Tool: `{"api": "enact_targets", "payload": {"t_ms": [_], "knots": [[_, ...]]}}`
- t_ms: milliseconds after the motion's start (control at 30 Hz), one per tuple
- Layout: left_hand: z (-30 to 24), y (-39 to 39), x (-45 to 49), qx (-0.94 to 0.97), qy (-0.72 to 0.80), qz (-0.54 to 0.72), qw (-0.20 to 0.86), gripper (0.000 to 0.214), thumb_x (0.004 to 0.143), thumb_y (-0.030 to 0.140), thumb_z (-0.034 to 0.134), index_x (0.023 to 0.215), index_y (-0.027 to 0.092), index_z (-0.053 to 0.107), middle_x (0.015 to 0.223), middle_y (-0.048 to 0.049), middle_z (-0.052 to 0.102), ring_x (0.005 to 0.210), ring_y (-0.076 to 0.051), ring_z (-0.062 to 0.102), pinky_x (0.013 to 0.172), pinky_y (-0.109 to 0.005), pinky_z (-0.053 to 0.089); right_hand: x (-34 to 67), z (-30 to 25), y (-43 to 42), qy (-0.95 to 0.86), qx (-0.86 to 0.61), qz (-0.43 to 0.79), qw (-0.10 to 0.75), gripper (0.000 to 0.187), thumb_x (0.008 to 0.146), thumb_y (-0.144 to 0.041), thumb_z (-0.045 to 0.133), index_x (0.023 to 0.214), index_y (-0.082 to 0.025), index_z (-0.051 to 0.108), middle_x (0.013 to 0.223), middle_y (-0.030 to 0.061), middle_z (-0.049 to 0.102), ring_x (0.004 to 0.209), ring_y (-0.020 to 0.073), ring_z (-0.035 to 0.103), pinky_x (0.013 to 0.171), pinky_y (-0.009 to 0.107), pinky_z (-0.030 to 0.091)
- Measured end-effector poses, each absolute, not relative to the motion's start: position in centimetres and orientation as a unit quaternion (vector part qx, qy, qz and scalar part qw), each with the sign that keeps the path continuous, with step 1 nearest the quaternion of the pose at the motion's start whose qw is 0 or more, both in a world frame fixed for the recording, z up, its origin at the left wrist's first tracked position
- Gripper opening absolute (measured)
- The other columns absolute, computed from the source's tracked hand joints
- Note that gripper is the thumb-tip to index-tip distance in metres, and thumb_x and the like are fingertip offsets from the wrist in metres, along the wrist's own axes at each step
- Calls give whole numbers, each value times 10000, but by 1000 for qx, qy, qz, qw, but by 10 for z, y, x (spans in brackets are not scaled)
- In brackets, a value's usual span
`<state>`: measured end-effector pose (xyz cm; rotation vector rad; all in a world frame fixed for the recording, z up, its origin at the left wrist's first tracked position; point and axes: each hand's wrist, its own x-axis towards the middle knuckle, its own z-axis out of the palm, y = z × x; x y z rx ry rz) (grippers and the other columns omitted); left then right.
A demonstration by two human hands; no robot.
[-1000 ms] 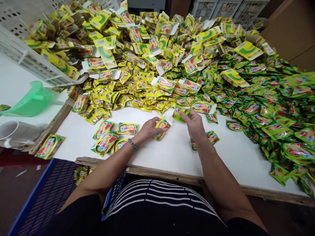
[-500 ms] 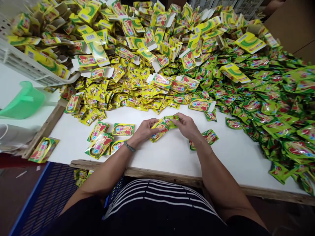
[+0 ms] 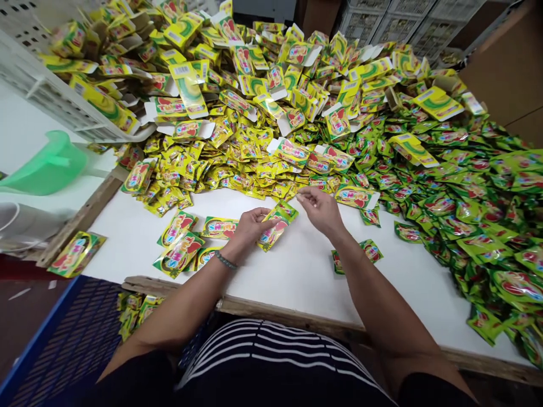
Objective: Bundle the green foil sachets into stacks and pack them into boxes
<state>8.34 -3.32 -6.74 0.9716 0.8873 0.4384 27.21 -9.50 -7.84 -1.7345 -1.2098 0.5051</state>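
Note:
My left hand (image 3: 253, 230) is closed on a small yellow-and-green printed box (image 3: 274, 227), held tilted just above the white tabletop (image 3: 297, 277). Green shows at the box's upper end, where a green packet seems tucked in. To its right, my right hand (image 3: 320, 210) is off the box, its fingers bent and a little apart, with the fingertips close to the front edge of the yellow sachets (image 3: 258, 169). I see nothing held in it. Several printed boxes (image 3: 177, 251) lie left of my left hand. Green packets (image 3: 371, 250) lie partly behind my right forearm.
Open printed boxes (image 3: 190, 90) are heaped at the back, partly in a white crate (image 3: 63, 107). Green packets (image 3: 441, 198) spread along the right. At the left are a green scoop (image 3: 46, 164) and a wooden strip (image 3: 85, 212). A blue crate (image 3: 63, 333) stands below the table edge.
My right hand has let go of the green packet at the box's end and moved away toward the yellow sachets. My left hand keeps the box. The view has shifted slightly.

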Motion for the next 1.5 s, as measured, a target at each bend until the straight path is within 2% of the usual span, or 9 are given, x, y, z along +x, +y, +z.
{"api": "enact_targets", "payload": {"t_ms": [100,200,333,467,567,767,933,1333,1500], "knots": [[-69,-29,79,426,436,232,758,546,455,342,923,865,122,637,661,0,706,554,-119,627,538,-219,464,282,-84,-61,-588,-683,184,392,336,736,-236,674,1068,-227,720,1145,69,721,1067,257,650,965,437,490],[-70,-28,77,418,441,241,757,550,446,330,924,861,117,632,654,3,705,529,-110,614,523,-213,458,287,-93,-40,-621,-678,182,348,266,703,-162,677,944,-240,756,1117,54,740,1108,267,644,1019,452,461],[-70,-31,80,420,436,238,759,528,450,343,918,836,127,629,632,7,696,515,-116,608,511,-218,453,294,-97,-54,-525,-703,143,458,100,789,-271,628,750,-241,716,836,35,749,884,239,679,870,411,523],[-70,-34,83,432,431,209,765,531,463,342,914,867,139,634,643,9,700,520,-121,607,508,-222,448,294,-90,-99,-367,-666,243,602,253,742,-475,699,776,-240,610,638,-17,620,631,166,608,627,313,505],[-71,-37,84,469,410,183,760,517,493,347,906,894,135,658,679,-6,711,550,-130,622,515,-223,444,281,-86,-130,-304,-622,332,641,350,675,-468,761,890,-262,577,626,-58,580,572,128,567,590,277,479],[-72,-41,87,507,376,163,758,505,491,345,910,876,133,660,661,-5,702,550,-137,628,519,-229,457,254,-84,-149,-310,-622,380,611,479,632,-423,811,1034,-252,614,696,-57,614,655,129,589,650,283,493],[-68,-44,90,500,380,145,765,532,458,333,921,863,132,641,654,4,704,530,-117,613,513,-217,455,254,-85,-144,-293,-649,362,601,455,552,-484,854,810,-237,572,695,-26,639,640,163,608,592,306,501],[-63,-45,91,480,358,128,791,529,498,352,916,916,115,695,734,-28,732,598,-120,642,597,-239,494,242,-88,-144,-322,-682,343,560,432,602,-584,797,717,-225,584,678,-19,641,597,141,538,573,295,433],[-62,-47,93,465,370,142,791,575,446,344,932,914,121,684,695,-19,724,574,-126,643,563,-229,490,254,-82,-150,-420,-710,277,492,371,725,-606,692,749,-236,701,831,28,675,800,194,553,747,356,452]]}}
